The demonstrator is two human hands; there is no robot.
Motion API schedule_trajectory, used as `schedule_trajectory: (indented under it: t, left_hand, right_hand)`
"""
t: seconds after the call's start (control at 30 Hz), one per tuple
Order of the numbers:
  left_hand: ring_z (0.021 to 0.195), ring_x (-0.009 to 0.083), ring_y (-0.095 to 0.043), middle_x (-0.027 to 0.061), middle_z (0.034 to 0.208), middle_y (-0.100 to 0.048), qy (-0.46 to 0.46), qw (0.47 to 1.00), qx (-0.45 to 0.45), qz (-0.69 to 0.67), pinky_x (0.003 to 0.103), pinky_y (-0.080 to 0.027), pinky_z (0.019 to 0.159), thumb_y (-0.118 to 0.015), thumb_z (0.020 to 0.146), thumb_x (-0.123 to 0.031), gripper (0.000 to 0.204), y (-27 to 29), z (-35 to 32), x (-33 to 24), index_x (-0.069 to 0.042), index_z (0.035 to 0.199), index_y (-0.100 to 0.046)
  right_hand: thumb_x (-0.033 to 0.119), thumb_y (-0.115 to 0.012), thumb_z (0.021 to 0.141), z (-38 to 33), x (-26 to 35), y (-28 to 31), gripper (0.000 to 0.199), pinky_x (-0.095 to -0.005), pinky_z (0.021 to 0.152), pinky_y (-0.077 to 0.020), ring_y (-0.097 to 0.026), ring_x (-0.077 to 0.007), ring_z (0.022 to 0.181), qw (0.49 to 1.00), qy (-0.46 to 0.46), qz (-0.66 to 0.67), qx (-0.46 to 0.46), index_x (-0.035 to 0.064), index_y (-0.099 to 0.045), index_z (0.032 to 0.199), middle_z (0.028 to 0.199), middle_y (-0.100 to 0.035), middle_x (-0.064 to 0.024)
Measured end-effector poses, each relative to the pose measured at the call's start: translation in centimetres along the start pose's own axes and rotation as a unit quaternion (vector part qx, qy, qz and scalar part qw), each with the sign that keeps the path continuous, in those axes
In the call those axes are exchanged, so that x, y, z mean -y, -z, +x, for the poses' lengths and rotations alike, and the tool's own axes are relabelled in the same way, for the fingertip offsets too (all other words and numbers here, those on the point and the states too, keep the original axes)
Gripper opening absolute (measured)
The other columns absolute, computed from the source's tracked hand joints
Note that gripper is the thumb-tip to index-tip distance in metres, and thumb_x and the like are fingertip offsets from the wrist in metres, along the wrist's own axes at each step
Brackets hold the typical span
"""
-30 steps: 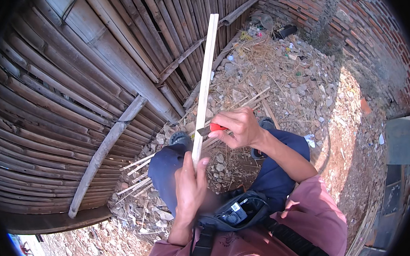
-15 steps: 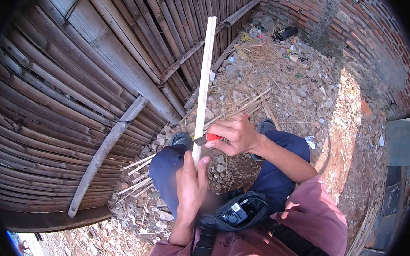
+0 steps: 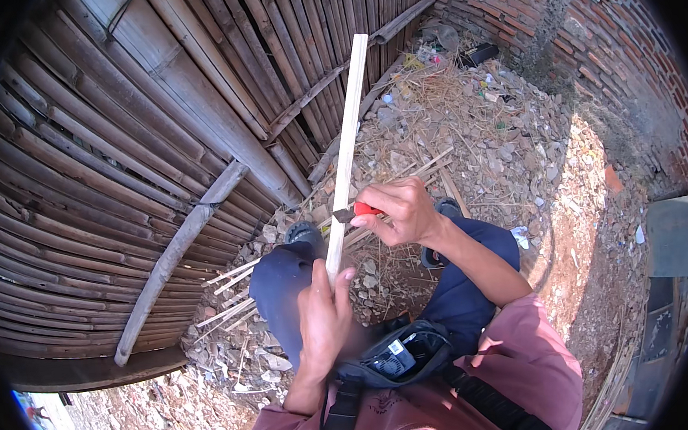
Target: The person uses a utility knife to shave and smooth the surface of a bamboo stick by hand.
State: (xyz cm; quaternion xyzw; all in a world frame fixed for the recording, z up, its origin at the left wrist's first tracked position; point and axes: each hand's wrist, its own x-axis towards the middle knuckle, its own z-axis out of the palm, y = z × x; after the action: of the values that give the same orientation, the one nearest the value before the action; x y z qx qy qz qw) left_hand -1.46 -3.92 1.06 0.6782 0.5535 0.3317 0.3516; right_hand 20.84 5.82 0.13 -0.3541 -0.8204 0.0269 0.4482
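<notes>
Pale wooden strip [image 3: 345, 148] stands upright before our landmark, the bamboo wall [image 3: 82, 184], overlapping its right part as we see it. Left hand [image 3: 323, 319]: fingers closed round the strip's lower end. Right hand [image 3: 403, 210]: fingers gripping a red-handled knife [image 3: 345, 215], blade against the strip. We note loose sticks [image 3: 224, 314] on rubble [image 3: 506, 154] by the wall's foot; brick wall [image 3: 625, 48] rightward of it.

A white label [image 3: 397, 346] sits on the device [image 3: 391, 363] in the waist pouch [image 3: 418, 373], its print too small to read. Faint lettering [image 3: 385, 402] on the pink shirt [image 3: 529, 349] is illegible.
</notes>
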Motion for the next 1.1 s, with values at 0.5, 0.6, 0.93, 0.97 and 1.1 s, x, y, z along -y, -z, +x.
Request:
schedule_trajectory:
  t: [0.5, 0.6, 0.93, 0.97, 1.1]
  left_hand:
    - [0.061, 0.0507, -0.06, 0.0244, 0.063, -0.058, 0.034, 0.999, 0.03, -0.001, 0.048, -0.043, 0.053, -0.065, 0.111, -0.025, 0.03, 0.0, -1.4, 0.3, 0.002, 0.107, -0.053]
    - [0.059, 0.049, -0.059, 0.0227, 0.063, -0.057, 0.033, 0.999, 0.033, -0.008, 0.045, -0.044, 0.054, -0.064, 0.111, -0.025, 0.029, 0.0, -2.1, 1.0, 0.003, 0.11, -0.055]
    - [0.079, 0.0593, -0.065, 0.0344, 0.072, -0.063, 0.061, 0.995, 0.079, 0.027, 0.061, -0.046, 0.059, -0.068, 0.107, -0.025, 0.032, 0.9, -4.0, 1.7, 0.002, 0.106, -0.052]
    - [0.073, 0.0564, -0.063, 0.0309, 0.068, -0.061, 0.055, 0.995, 0.077, 0.032, 0.058, -0.045, 0.058, -0.067, 0.108, -0.025, 0.031, 0.9, -4.2, 1.9, 0.002, 0.106, -0.053]
    - [0.061, 0.0513, -0.061, 0.0245, 0.062, -0.056, 0.033, 0.995, 0.084, 0.034, 0.052, -0.042, 0.055, -0.066, 0.11, -0.026, 0.03, 0.4, -5.5, 2.9, 0.001, 0.104, -0.053]
  right_hand:
    - [0.032, -0.076, 0.1, 0.9, -2.5, 2.3, 0.028, -0.0373, 0.051, -0.0479, -0.068, -0.0246, 0.055, 0.994, -0.087, -0.024, -0.058, 0.0064, -0.071, 0.089, 0.065, -0.067, -0.0088]
    - [0.032, -0.074, 0.101, 0.8, -3.3, 2.4, 0.029, -0.0374, 0.05, -0.0467, -0.066, -0.0245, 0.053, 0.993, -0.096, -0.022, -0.066, 0.006, -0.071, 0.089, 0.064, -0.066, -0.0089]
    - [0.035, -0.068, 0.106, 1.8, -7.6, 4.1, 0.034, -0.0367, 0.052, -0.042, -0.059, -0.0201, 0.052, 0.98, -0.156, -0.049, -0.11, 0.0037, -0.071, 0.093, 0.059, -0.059, -0.0081]
    - [0.035, -0.068, 0.107, 1.9, -8.2, 4.1, 0.034, -0.0365, 0.052, -0.0411, -0.057, -0.0195, 0.051, 0.978, -0.163, -0.051, -0.12, 0.0033, -0.071, 0.093, 0.059, -0.059, -0.0077]
    - [0.041, -0.061, 0.11, 2.4, -12.0, 5.1, 0.044, -0.0387, 0.058, -0.0428, -0.058, -0.0194, 0.058, 0.953, -0.264, -0.048, -0.138, 0.0016, -0.074, 0.094, 0.064, -0.062, -0.0108]
